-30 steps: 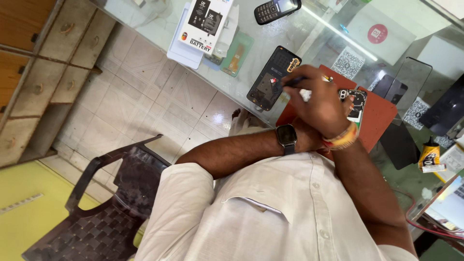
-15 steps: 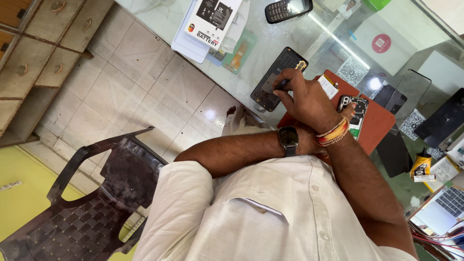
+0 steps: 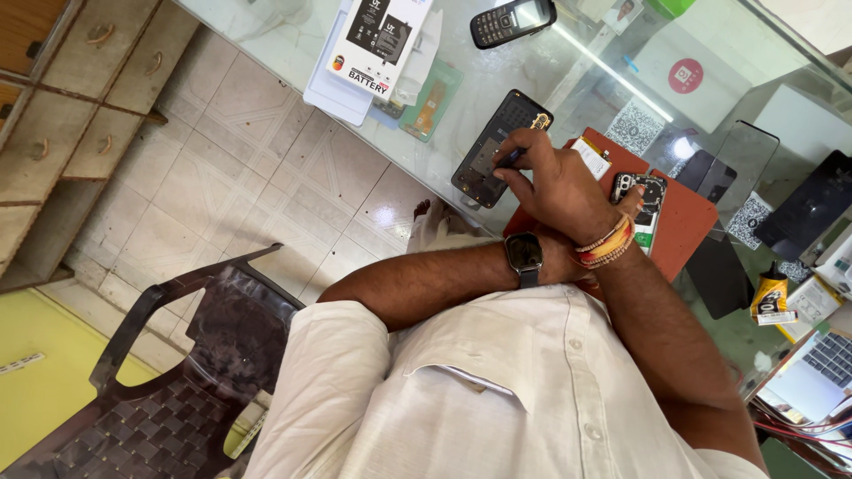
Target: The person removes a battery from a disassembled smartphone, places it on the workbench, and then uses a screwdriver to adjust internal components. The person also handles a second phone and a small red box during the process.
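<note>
Right hand [image 3: 559,186] was the busy one here, with its fingers pinched together on a thin dark tool [image 3: 515,160] and the tip down on an opened black phone [image 3: 491,151]. That phone lay flat on the glass counter [image 3: 266,27], touching the tool just left of the fingertips and a bit farther away than the knuckles, so the hand sat right at its near right edge. The left hand was mostly tucked behind the right wrist. I could only see its forearm with one dark wristwatch [image 3: 524,253], so I honestly couldn't tell whether that hand was open or closed. I counted three phones: the one being worked on, a second opened one [image 3: 641,188] on the single red mat [image 3: 688,222] just right of the hand, and one small keypad phone [image 3: 513,22] farther back. There was also one white battery box [image 3: 377,44] far left on the counter and one yellow glue tube [image 3: 770,297] well off to the right. One laptop [image 3: 821,372] was at the near right, and one dark plastic chair [image 3: 177,381] stood on the tiled floor at the near left.
</note>
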A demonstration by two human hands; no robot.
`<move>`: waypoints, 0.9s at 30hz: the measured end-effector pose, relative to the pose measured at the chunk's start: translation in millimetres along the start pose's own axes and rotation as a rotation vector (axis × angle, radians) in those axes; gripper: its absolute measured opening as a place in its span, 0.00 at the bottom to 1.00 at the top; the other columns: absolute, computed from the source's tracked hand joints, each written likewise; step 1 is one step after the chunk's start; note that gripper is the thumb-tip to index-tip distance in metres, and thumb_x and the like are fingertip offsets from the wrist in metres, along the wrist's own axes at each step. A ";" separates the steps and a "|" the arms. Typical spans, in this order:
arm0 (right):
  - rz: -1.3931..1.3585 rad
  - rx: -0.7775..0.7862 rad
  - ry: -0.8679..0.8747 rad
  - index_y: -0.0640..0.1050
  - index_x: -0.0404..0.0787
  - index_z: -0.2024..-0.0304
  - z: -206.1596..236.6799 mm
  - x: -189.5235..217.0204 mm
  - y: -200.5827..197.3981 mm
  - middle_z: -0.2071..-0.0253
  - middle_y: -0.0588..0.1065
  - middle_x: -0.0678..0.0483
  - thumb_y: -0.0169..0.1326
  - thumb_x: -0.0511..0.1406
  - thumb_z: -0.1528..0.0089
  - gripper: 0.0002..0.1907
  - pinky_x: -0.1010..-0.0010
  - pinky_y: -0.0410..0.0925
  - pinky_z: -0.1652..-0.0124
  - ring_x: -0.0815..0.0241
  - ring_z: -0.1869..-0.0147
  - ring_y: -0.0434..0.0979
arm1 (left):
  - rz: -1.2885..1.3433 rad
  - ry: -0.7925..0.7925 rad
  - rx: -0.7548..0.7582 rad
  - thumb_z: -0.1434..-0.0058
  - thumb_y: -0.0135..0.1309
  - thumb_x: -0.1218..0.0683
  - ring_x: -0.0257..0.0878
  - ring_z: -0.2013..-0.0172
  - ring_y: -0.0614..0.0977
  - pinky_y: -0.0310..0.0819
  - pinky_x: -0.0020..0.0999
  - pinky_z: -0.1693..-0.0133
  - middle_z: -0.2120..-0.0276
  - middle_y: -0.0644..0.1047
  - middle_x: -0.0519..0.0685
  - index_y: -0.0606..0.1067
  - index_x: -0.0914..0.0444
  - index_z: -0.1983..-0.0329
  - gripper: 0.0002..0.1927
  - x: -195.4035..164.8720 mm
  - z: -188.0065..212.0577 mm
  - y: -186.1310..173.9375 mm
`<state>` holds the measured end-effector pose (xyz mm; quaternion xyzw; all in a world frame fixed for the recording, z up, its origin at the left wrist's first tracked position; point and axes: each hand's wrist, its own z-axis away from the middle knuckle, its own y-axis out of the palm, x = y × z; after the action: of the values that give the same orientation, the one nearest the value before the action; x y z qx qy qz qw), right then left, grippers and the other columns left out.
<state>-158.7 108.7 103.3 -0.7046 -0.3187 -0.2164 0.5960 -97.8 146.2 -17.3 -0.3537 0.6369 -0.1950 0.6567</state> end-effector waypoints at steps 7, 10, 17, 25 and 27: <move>0.021 0.059 0.030 0.66 0.34 0.47 -2.2 1.7 -0.3 0.57 0.81 0.47 0.62 0.31 0.36 0.21 0.64 0.78 0.63 0.48 0.57 0.86 | 0.003 0.001 -0.020 0.42 0.58 0.36 0.47 0.43 0.75 0.65 0.47 0.40 0.45 0.76 0.50 0.67 0.54 0.37 0.34 -1.9 -0.7 -2.6; 0.019 0.033 -0.006 0.65 0.32 0.48 -1.9 1.8 0.0 0.56 0.81 0.47 0.61 0.30 0.36 0.21 0.65 0.78 0.63 0.48 0.56 0.86 | 0.006 0.001 -0.038 0.41 0.57 0.35 0.47 0.42 0.74 0.64 0.47 0.39 0.44 0.75 0.50 0.67 0.54 0.37 0.34 -0.3 -1.8 -0.8; 0.000 -0.103 -0.032 0.64 0.33 0.44 -0.2 7.9 -4.5 0.54 0.80 0.46 0.64 0.29 0.36 0.25 0.67 0.78 0.61 0.50 0.54 0.86 | 0.146 -0.042 -0.063 0.38 0.56 0.37 0.46 0.37 0.74 0.66 0.44 0.35 0.40 0.74 0.50 0.65 0.56 0.33 0.34 -1.5 0.3 -8.5; -0.324 -0.727 0.075 0.57 0.36 0.28 72.7 -3.7 -51.8 0.55 0.79 0.45 0.62 0.22 0.31 0.36 0.75 0.77 0.56 0.58 0.53 0.83 | -0.028 -0.109 0.298 0.47 0.63 0.38 0.49 0.49 0.83 0.79 0.44 0.54 0.39 0.73 0.57 0.60 0.64 0.27 0.49 -42.9 -19.6 -82.2; -0.229 -0.923 0.184 0.57 0.39 0.26 100.2 -11.2 -62.0 0.57 0.81 0.46 0.62 0.21 0.30 0.37 0.79 0.71 0.64 0.63 0.62 0.80 | -0.163 0.010 0.206 0.53 0.66 0.32 0.52 0.61 0.83 0.79 0.44 0.63 0.34 0.67 0.60 0.62 0.69 0.32 0.55 -53.8 -23.5 -96.7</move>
<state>-217.9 209.9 119.6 -0.8336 -0.2109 -0.4611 0.2190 -108.0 114.1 90.6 -0.3339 0.5857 -0.3139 0.6685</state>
